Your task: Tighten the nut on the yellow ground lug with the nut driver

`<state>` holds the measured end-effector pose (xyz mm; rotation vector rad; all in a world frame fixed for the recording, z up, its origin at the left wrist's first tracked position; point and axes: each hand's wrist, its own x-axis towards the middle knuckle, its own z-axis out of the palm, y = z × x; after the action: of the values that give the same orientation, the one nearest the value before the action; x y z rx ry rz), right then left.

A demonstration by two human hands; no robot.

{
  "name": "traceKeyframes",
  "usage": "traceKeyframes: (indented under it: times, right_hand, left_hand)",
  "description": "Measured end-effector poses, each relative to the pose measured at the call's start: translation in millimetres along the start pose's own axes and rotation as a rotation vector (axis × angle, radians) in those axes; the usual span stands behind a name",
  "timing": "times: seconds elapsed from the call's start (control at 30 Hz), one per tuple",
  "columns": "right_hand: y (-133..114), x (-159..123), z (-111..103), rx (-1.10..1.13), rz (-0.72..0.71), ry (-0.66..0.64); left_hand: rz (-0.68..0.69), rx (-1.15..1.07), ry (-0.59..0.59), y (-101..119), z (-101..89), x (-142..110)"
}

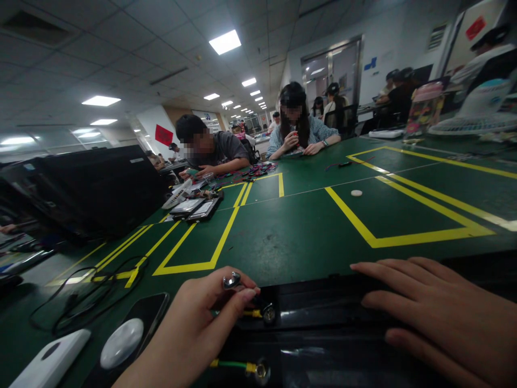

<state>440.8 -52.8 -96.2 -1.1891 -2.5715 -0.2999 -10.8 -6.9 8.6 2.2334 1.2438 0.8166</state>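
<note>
Carefully, a person's left hand (194, 328) is pinching a small silver metal fitting (231, 281) in a narrow grip between thumb and fingertips, holding it just above a black casing (323, 315) at the near edge of a green workbench mat (291, 237). The right hand (432, 318) is lying on that casing, its fingers (388, 275) flat, slightly apart and gripping nothing. Two yellow-and-green wire leads are lying against the casing, an upper lead (252, 313) just beyond the fitting and a lower lead (230, 365), each ending in a round metal terminal; whether either is tightened cannot be told. The silver fitting is remaining in the hand, not seated on the casing. Beside the left hand, a black smartphone (147, 310) is lying under a white round puck (121, 343), near a coiled black cable (83, 302). Across the bench, a co-worker in a grey T-shirt (216, 151) is bending over scattered components, while another in a blue shirt (299, 137) is working with both hands raised.
</note>
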Motion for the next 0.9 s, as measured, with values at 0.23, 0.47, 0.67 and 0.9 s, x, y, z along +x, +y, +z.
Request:
traceKeyframes:
  times: [0.23,0.47,0.67,0.9]
  right_hand:
    - [-1,-1,-1,-0.028,-0.008,-0.004]
    - [-2,3,0,0.008,0.024,0.015]
    - [-4,3,0,0.0,-0.003,0.033]
    - [0,-7,4,0.001,0.013,0.023]
  left_hand:
    - [-0.015,-0.044,-0.004,5,-3.5,4]
    - [0.055,-0.053,0.003,11,-9.5,9]
    - [0.024,-0.063,-0.038,20,-11.8,16]
    - [-0.04,-0.255,-0.118,4,-14.2,18]
